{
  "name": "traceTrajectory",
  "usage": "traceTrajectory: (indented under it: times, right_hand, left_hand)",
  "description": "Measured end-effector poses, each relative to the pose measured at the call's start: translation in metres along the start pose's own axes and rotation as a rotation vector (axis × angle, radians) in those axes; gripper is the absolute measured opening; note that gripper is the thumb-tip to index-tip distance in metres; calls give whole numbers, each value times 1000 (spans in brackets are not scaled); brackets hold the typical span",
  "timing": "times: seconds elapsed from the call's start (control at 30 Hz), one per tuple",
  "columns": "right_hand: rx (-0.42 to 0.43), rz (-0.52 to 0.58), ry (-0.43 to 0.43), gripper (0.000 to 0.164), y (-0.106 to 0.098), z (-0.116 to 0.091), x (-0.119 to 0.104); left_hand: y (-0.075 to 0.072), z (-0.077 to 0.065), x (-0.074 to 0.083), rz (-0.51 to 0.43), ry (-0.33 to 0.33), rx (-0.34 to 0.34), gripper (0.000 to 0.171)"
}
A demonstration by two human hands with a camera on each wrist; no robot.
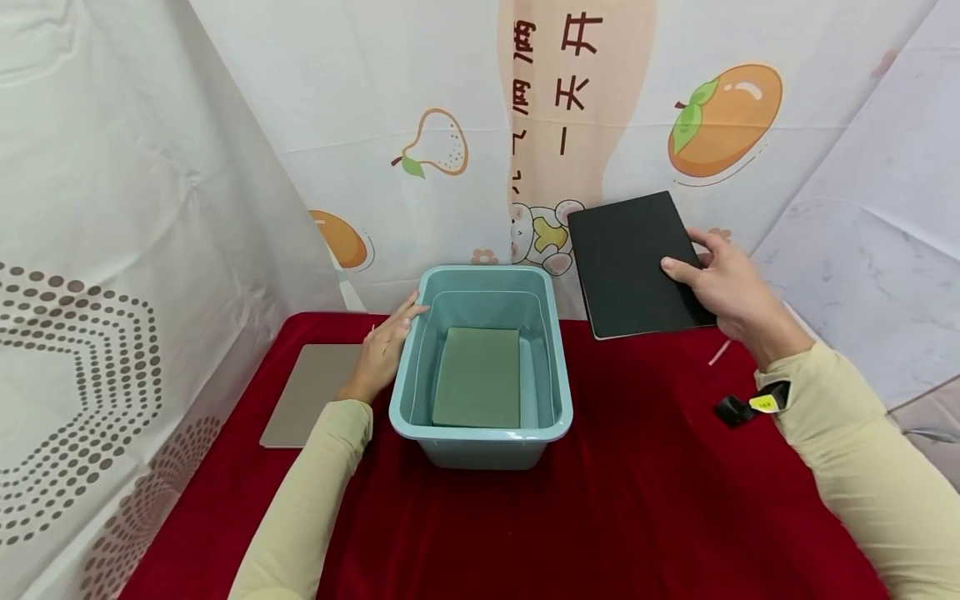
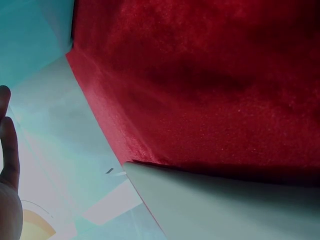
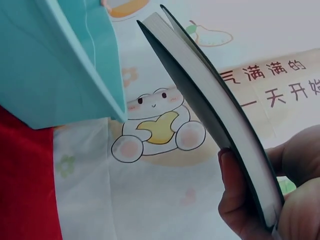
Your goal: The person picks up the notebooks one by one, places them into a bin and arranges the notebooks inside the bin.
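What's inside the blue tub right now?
Inside the blue tub, one flat green item, seemingly a notebook, lies at the bottom. Whatever is directly beneath it is covered and can't be seen.

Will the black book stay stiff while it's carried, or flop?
The black book probably flexes a little: it bows in the right-wrist view. It may flop open, since its far end gapes and the right hand grips one side. Its thick pages suggest some weight.
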State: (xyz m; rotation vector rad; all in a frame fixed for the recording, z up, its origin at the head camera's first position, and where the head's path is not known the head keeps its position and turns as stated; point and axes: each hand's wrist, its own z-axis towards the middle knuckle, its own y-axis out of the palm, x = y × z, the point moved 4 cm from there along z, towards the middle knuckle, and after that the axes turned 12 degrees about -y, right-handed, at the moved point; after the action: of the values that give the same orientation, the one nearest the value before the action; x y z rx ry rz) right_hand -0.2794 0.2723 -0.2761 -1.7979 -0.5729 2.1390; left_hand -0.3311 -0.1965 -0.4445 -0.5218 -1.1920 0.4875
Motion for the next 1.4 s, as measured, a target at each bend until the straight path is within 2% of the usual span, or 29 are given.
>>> traceTrajectory:
  times: [0.2,0.43,0.6,0.83,1.4]
  right_hand:
    - [-3,51,17,86,7,6,-12]
    - [-5,122,26,84,22,12,-27]
    - [-24,147,8,80,35,13,-37]
    - [-4,165,-9,73,53,19,-51]
    - [-4,187,-21,63,86,28,-62]
  left_hand:
    - [0,-1,1,2,-13,-7,43]
    - [0,1,-1,8,2,1,43]
    - [1,1,-1,8,-1,2,43]
    - [0,2,1,27,2,-3,45]
    - [0,2,-2,18,5,5,43]
